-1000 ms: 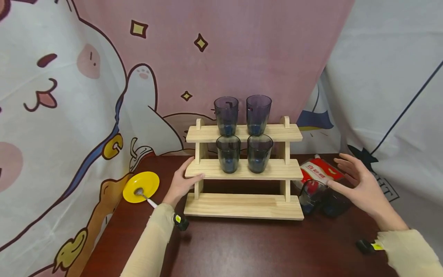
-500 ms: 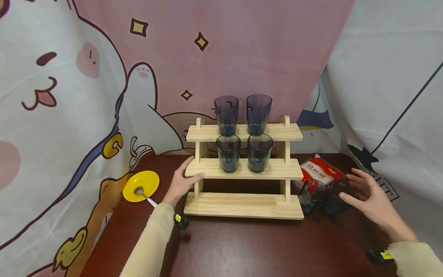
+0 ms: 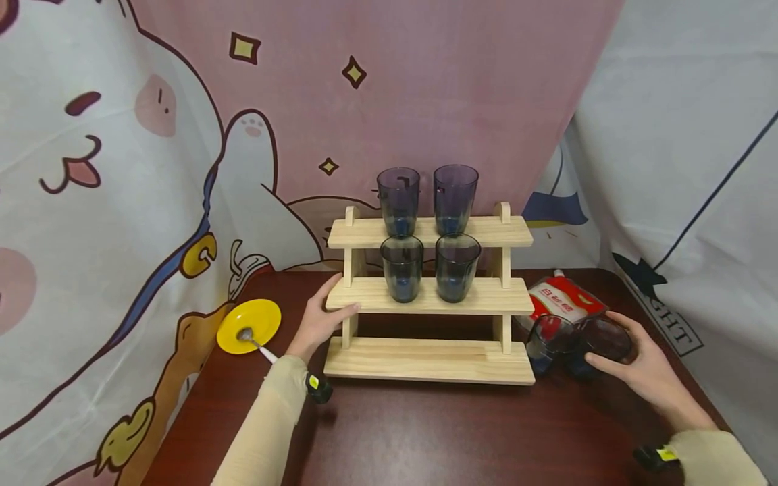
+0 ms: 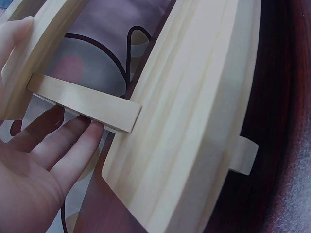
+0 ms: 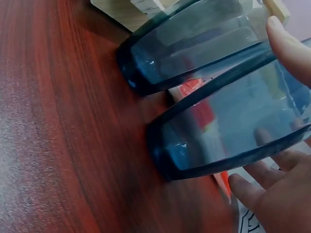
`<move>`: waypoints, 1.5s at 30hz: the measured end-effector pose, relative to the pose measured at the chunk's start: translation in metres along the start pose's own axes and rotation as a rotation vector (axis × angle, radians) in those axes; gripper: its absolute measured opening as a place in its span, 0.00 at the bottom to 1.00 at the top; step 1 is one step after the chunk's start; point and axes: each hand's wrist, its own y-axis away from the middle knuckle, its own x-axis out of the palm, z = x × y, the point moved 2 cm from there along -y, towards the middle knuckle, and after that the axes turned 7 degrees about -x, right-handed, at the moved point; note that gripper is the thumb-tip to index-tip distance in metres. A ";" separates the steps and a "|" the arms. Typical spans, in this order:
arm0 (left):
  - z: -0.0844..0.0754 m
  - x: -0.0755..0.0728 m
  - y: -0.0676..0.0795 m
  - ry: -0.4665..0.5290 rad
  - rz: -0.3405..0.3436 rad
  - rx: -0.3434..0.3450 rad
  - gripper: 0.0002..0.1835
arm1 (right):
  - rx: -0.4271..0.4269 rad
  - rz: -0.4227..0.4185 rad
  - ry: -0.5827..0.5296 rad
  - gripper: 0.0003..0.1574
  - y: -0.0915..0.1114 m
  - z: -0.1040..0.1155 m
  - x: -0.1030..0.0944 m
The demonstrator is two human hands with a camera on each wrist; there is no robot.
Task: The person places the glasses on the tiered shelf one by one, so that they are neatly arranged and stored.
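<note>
A three-tier wooden display rack stands on the table, with two bluish glasses on its top shelf and two more on the middle one. My left hand grips the rack's left end, thumb on the middle shelf; in the left wrist view its fingers lie against the side post. To the right of the rack, my right hand holds the outer of two glasses around the upper part, thumb on the near side. That glass stands close beside the other glass.
Behind the two right-hand glasses lies a red and white packet. A yellow plate with a white-handled spoon rests at the table's left. Printed cloth hangs behind and at both sides of the dark red table.
My right hand has come down from above the glasses, first swinging right, then closing around the outer glass. The left hand keeps its place on the rack.
</note>
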 end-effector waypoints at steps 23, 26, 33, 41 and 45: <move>0.027 -0.003 -0.018 -0.018 -0.025 0.042 0.45 | 0.091 -0.067 -0.017 0.57 0.011 -0.005 0.004; 0.027 -0.003 -0.019 -0.027 -0.032 0.045 0.46 | 0.111 -0.076 -0.039 0.56 0.018 -0.006 0.003; 0.027 -0.003 -0.019 -0.038 -0.035 0.046 0.47 | 0.095 -0.102 -0.175 0.55 0.033 -0.005 -0.001; 0.028 -0.004 -0.020 0.006 -0.004 0.027 0.48 | -0.022 -0.111 -0.704 0.52 0.044 0.012 -0.009; 0.026 -0.005 -0.019 0.004 -0.010 0.029 0.47 | -0.049 -0.084 -0.798 0.53 0.048 0.025 -0.011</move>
